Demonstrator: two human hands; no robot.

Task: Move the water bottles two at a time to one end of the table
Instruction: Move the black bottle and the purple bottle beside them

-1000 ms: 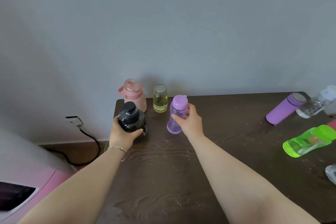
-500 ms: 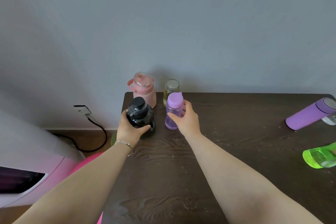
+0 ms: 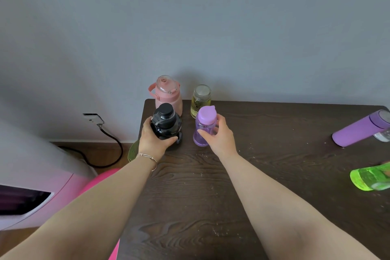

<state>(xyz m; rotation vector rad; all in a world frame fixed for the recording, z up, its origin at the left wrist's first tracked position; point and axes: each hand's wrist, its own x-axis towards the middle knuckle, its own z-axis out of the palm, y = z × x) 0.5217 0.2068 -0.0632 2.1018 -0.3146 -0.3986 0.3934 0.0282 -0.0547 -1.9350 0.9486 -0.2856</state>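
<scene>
Head view. My left hand (image 3: 152, 141) is wrapped around the squat, dark translucent plastic bottle with a black screw cap (image 3: 166, 125), fingers behind it and thumb across its front; the bottle stands at the left end of the dark wood-grain table (image 3: 211, 186), close to the left edge. I cannot tell whether its base rests on the wood or is just clear of it. A thin metal bracelet (image 3: 147, 157) circles that wrist.

My right hand (image 3: 219, 137) grips the translucent lilac plastic bottle with a purple flip lid (image 3: 204, 126), thumb on the near side and fingers around the right side. The bottle is upright, near the dark one but apart from it.

Behind these, against the grey wall (image 3: 211, 27), stand a pink jug-shaped bottle with a loop handle and clear lid (image 3: 167, 96), just behind the dark bottle, and a small clear glass jar of yellowish liquid with a metal lid (image 3: 200, 100), just behind the lilac bottle.

At the right end of the table, well apart from the group, lie a matte purple cylindrical flask (image 3: 360, 130) on its side and a bright green translucent bottle (image 3: 369, 177), also on its side and cut off by the frame edge.

Left of the table, a black cable (image 3: 111, 145) runs from a wall socket to the floor.
</scene>
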